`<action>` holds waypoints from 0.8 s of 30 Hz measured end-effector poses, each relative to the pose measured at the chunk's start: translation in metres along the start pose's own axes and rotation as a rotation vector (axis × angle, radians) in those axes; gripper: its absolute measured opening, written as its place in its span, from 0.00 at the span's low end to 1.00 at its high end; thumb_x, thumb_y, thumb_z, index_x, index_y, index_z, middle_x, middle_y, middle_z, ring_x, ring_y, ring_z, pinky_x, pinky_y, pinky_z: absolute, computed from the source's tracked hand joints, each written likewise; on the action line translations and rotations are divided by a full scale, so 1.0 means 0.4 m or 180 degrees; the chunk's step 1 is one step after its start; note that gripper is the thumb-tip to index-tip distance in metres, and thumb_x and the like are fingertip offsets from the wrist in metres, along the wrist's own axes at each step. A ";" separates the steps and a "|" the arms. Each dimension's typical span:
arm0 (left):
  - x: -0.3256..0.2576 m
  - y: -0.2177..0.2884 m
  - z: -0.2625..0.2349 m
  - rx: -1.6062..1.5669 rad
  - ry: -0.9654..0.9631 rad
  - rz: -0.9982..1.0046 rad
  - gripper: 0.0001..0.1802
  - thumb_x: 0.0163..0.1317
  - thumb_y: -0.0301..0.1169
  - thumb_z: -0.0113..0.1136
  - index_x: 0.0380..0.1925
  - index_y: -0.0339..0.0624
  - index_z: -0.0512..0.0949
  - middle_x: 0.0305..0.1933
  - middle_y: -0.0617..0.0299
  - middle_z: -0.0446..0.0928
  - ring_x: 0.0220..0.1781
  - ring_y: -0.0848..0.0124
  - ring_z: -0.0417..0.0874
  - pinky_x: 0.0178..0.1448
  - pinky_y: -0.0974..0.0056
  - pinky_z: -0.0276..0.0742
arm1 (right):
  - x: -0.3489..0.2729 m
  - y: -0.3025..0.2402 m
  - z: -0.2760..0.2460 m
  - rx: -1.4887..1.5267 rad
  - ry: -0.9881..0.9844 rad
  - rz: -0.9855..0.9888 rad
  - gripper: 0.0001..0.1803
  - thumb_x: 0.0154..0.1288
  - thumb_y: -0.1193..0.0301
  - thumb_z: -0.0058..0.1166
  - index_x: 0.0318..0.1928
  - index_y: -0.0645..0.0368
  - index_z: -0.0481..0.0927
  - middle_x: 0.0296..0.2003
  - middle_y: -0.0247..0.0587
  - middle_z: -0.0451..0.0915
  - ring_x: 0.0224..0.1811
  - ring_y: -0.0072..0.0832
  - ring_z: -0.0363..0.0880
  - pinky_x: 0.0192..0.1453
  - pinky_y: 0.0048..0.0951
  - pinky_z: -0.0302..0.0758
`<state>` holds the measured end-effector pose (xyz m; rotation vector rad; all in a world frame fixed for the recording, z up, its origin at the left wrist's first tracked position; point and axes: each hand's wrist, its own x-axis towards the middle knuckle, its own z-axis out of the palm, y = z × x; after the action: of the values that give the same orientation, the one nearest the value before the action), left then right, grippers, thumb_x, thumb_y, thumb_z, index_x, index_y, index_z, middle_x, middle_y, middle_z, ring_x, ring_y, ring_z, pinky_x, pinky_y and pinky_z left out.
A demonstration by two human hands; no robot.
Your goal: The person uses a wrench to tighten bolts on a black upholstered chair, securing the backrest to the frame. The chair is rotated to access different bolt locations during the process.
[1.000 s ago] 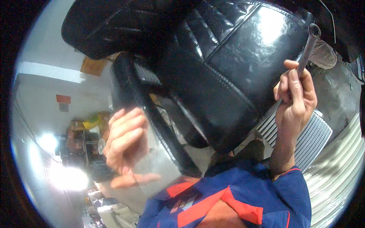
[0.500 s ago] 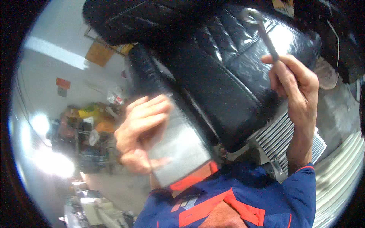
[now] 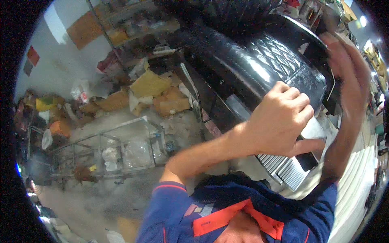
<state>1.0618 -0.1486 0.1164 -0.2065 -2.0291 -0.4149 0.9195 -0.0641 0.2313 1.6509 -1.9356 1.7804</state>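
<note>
A black quilted seat [image 3: 263, 60] fills the upper right, tilted over in front of me. My left hand [image 3: 283, 121] reaches across from the lower middle; its fingers curl over a pale grey panel [image 3: 315, 130] at the seat's lower edge, with the index finger stretched out underneath. My right hand [image 3: 346, 69] is raised against the seat's right side. It is smeared by motion, so its grip and anything in it are unreadable. My blue and orange shirt [image 3: 227, 210] shows at the bottom.
A ribbed white grille [image 3: 283, 170] lies under the seat and a corrugated pale sheet [image 3: 358, 186] at the right. A bare metal frame rack [image 3: 113, 150] stands on the dusty floor at the left. Cardboard scraps [image 3: 150, 87] and cluttered shelves [image 3: 121, 20] are behind.
The view swung down and left toward the floor. My left hand crossed to the right and closed on the seat's lower edge. My right hand, which held a wrench, is now blurred.
</note>
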 end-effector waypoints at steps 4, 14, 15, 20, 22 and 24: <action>0.013 -0.140 -0.076 -0.0737 -0.0710 0.1171 0.38 0.51 0.63 0.73 0.48 0.41 0.85 0.54 0.57 0.86 0.57 0.54 0.85 0.59 0.48 0.77 | -0.345 0.261 -0.162 -0.1436 0.2575 0.0783 0.16 0.82 0.63 0.52 0.48 0.60 0.90 0.27 0.24 0.73 0.26 0.16 0.64 0.31 0.22 0.59; 0.127 -0.607 -0.416 0.0379 -0.3345 -0.0432 0.73 0.22 0.44 0.90 0.78 0.45 0.67 0.77 0.51 0.70 0.79 0.53 0.69 0.86 0.51 0.60 | -0.967 0.460 0.295 -0.1324 0.1398 0.0881 0.19 0.60 0.69 0.77 0.42 0.62 0.77 0.28 0.31 0.73 0.28 0.24 0.69 0.32 0.28 0.69; 0.128 -0.635 -0.410 0.0501 -0.3378 -0.0271 0.76 0.20 0.42 0.91 0.79 0.46 0.63 0.78 0.51 0.69 0.80 0.54 0.67 0.86 0.52 0.60 | -0.928 0.433 0.306 -0.1388 0.1185 0.0740 0.22 0.56 0.68 0.80 0.41 0.62 0.77 0.28 0.33 0.73 0.26 0.25 0.70 0.31 0.29 0.69; 0.204 -0.659 -0.354 0.0667 -0.4041 -0.0375 0.81 0.14 0.41 0.90 0.80 0.45 0.61 0.80 0.52 0.67 0.81 0.55 0.67 0.87 0.52 0.59 | -0.779 0.365 0.345 -0.1714 0.1058 0.0717 0.25 0.48 0.67 0.86 0.36 0.60 0.78 0.26 0.39 0.76 0.24 0.32 0.74 0.28 0.34 0.70; 0.216 -0.715 -0.357 0.0275 -0.4069 -0.0356 0.82 0.13 0.41 0.90 0.80 0.44 0.61 0.80 0.52 0.67 0.81 0.56 0.67 0.87 0.52 0.59 | -0.786 0.394 0.332 -0.1979 0.1275 0.0520 0.23 0.48 0.66 0.86 0.36 0.60 0.81 0.26 0.39 0.78 0.25 0.32 0.76 0.28 0.36 0.71; 0.217 -0.739 -0.381 0.0421 -0.4086 -0.0387 0.78 0.09 0.48 0.90 0.74 0.39 0.69 0.76 0.52 0.72 0.78 0.58 0.71 0.86 0.52 0.62 | -0.798 0.406 0.341 -0.1951 0.1273 0.0541 0.22 0.47 0.67 0.86 0.37 0.60 0.84 0.27 0.39 0.80 0.26 0.32 0.78 0.29 0.36 0.72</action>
<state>1.0518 -0.4824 0.1983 -0.3109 -3.3292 -0.2112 1.0270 0.0044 -0.1300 0.8858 -2.1561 1.2309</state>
